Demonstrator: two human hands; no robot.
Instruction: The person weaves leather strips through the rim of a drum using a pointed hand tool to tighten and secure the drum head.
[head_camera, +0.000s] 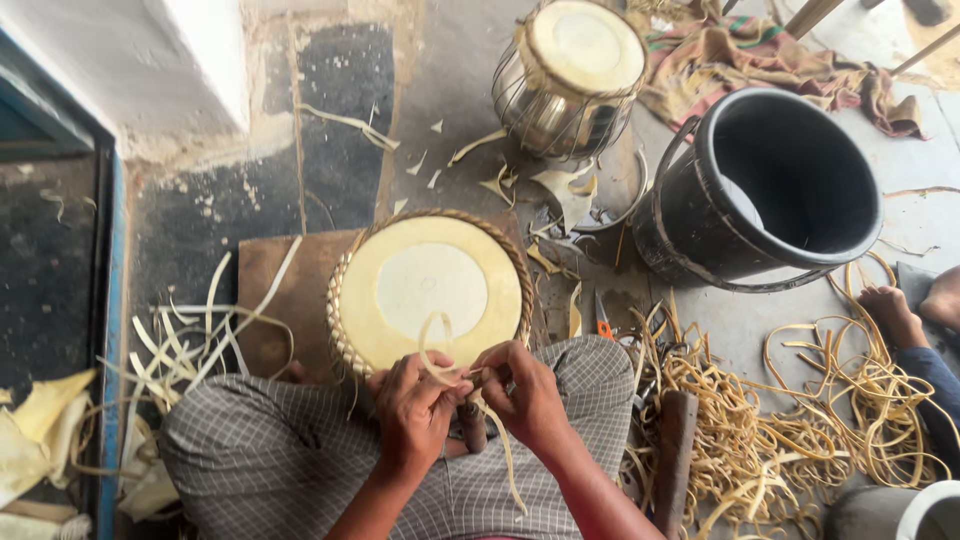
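Both hands meet at the lower centre of the frame, over a lap covered in grey checked cloth (300, 450). Left hand (415, 415) is curled, its fingertips pinched on a pale strip (437, 350) that loops up over the near edge of the drum; right hand (525, 395) is likewise closed, thumb and fingers gripping the same strip just beside the left, with the strip's loose tail hanging down past the wrist toward the bottom edge. A dark wooden handle (472, 425) shows between the two hands (what it belongs to cannot be told).

Just beyond the hands, at the centre of the frame, stands the drum (430, 290), seen from above: a round cream head with a paler circle in the middle and a plaited rim around it. It rests on a brown board (275, 300).

To the lower right lies a tangled heap of tan strips (800, 420), with another person's foot (890, 312) and blue sleeve at the right edge. More pale strips (200, 340) are scattered at the left.

Farther off, in the upper right, an open black bucket (765, 190) stands on the floor. At the top centre, a second drum (570, 80) with a shiny metal body leans, and behind it lies a crumpled cloth (760, 55).
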